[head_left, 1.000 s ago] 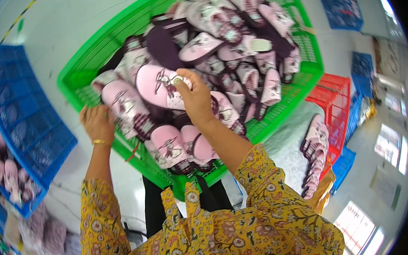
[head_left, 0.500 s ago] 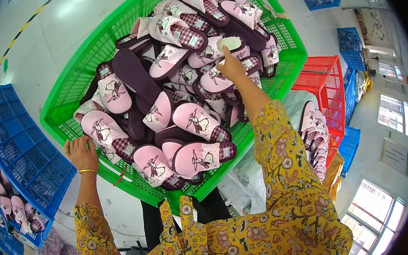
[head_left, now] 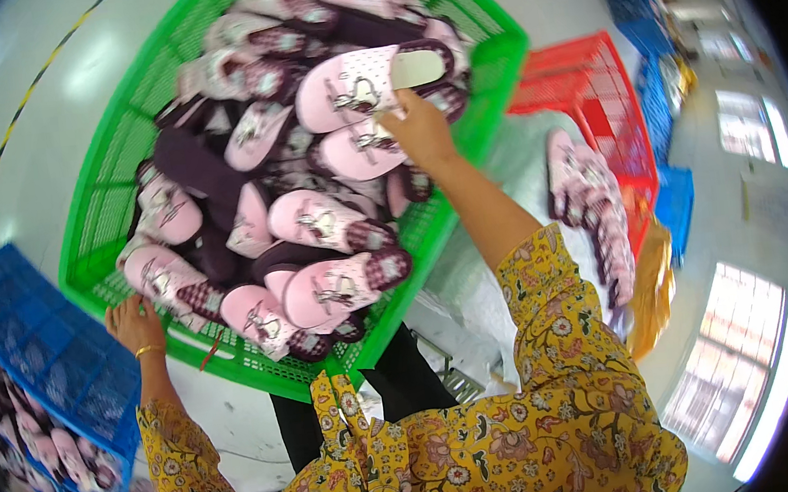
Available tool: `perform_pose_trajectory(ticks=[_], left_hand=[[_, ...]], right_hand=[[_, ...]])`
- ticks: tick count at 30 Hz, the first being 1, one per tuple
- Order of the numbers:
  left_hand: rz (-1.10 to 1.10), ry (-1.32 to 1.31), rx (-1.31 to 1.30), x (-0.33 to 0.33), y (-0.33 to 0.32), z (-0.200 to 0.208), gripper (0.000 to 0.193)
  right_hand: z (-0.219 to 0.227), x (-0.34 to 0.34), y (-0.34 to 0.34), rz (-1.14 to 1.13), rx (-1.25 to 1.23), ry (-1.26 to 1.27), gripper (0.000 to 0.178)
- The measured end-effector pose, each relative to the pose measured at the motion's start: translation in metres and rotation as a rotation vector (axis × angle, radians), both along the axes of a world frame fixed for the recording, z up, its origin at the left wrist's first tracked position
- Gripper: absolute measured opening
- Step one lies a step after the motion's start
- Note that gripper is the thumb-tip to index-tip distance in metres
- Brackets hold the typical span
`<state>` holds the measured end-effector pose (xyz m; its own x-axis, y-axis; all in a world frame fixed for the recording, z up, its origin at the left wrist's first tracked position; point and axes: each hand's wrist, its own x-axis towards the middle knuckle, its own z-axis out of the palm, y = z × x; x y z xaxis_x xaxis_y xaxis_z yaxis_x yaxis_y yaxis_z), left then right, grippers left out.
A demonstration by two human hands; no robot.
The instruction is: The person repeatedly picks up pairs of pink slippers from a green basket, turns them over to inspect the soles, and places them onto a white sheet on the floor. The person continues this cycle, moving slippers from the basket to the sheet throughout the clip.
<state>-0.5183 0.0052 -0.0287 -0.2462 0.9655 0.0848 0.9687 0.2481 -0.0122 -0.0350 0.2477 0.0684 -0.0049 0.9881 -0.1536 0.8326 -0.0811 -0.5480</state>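
A large green plastic basket (head_left: 87, 206) is heaped with pink slippers that have dark soles and checked linings. My right hand (head_left: 418, 128) is closed on a pink slipper (head_left: 340, 93) with a pale patch on its insole, raised a little above the heap. Just below it, close to my fingers, is another pink slipper (head_left: 360, 151); whether I hold that one too is hidden. At the basket's left rim my left hand (head_left: 136, 326) has its fingers curled over the edge.
On the left stands a blue crate (head_left: 40, 350) with more slippers inside. A red crate (head_left: 609, 94) is to the right, near a row of pink slippers (head_left: 590, 211) on clear plastic wrapping (head_left: 502, 177). A yellow bag (head_left: 653, 291) lies beside them.
My right hand has taken hold of the slipper with the pale patch and drawn it up and nearer. My left hand stays on the basket rim. The whole view has shifted.
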Motion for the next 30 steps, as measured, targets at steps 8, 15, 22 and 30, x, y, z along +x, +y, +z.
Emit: perform_pose_trajectory(ticks=[8, 15, 22, 30], left_hand=[[-0.015, -0.078, -0.288, 0.007, -0.035, -0.005, 0.021], [0.013, -0.157, -0.249, 0.039, -0.081, -0.003, 0.020], [-0.003, -0.185, -0.236, 0.076, -0.082, 0.009, 0.009], [0.128, -0.062, -0.211, 0.051, -0.060, 0.012, 0.017]], right_hand=[[0.044, 0.159, -0.157, -0.821, -0.073, 0.887, 0.029], [-0.029, 0.317, -0.248, -1.237, 0.132, 0.947, 0.021], [-0.082, 0.390, -0.255, -1.042, -0.097, 0.382, 0.035], [-0.003, 0.317, -0.262, -0.999, -0.070, -0.043, 0.046]])
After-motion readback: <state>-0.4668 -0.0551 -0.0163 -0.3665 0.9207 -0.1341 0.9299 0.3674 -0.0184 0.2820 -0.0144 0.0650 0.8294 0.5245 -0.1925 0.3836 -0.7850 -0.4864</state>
